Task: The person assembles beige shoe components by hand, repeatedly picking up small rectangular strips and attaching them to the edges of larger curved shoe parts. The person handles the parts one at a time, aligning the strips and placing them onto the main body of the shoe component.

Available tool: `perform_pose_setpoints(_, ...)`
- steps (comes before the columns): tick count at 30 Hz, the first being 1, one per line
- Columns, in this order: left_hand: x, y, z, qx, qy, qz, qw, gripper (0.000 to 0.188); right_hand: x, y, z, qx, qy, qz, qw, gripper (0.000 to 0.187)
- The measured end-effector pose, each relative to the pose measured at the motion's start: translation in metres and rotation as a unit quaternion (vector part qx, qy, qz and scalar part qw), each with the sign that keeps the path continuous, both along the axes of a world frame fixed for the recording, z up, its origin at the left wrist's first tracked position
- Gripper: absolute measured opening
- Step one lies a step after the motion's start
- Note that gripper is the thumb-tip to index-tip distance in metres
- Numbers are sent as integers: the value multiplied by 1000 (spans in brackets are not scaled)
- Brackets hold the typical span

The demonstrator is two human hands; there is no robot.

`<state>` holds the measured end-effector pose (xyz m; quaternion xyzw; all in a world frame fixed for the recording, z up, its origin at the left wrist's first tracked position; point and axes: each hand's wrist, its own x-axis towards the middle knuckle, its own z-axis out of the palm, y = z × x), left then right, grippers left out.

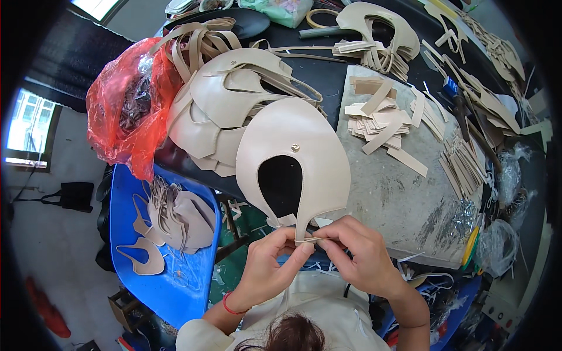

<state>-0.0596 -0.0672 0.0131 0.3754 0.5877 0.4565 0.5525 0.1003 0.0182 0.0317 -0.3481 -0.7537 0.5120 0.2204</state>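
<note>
Nearest to us, our left hand (270,266) and right hand (358,257) meet at the lower edge of a beige leather shoe upper (293,161). Both are closed to a pinch, thumb against fingers, on the narrow strap end (305,238) at the bottom of the piece; the other fingers are loosely curled. The upper itself lies flat ahead of the hands, at the near edge of the desk (328,76), with a dark oval opening in its middle and a small metal stud above that.

We judge it light, thin and limp: it would flop if lifted by one corner, and its smooth face looks a little slippery. The narrow tabs are the weak points, so a grip on the broad body beside the opening would carry it better, while fingertip pinches suit the strap.

Just beyond lies a heap of like uppers (231,99), and to the right a grey slab (404,193) bears cut strips (380,120). To the left sit a blue tray (175,281) with more pieces and a red plastic bag (126,99).
</note>
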Motion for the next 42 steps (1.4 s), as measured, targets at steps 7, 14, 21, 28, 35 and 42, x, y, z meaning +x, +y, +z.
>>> perform_pose_setpoints(7, 12, -4, -5, 54, 165, 16, 985, 8, -1, -12, -9, -23, 29, -53, 998, 17)
perform_pose_setpoints(14, 13, 7, 3, 39, -27, 82, 996, 14, 64, 66, -29, 336, -145, -237, 900, 34)
perform_pose_setpoints(21, 10, 8, 7, 16, -65, 80, 995, 20, 95, 95, -25, 42, -156, -195, 967, 18)
perform_pose_setpoints(28, 21, 18, 11, 12, -88, 70, 994, 21, 94, 46, -9, 73, -123, -37, 989, 17)
perform_pose_setpoints(35, 45, 30, 18, 4, -69, 36, 997, 21, 98, 40, -4, 73, -33, -156, 985, 17)
perform_pose_setpoints(42, 82, 45, -5, -3, 21, -27, 999, 25, 109, 25, -9, -157, 4, -214, 964, 14)
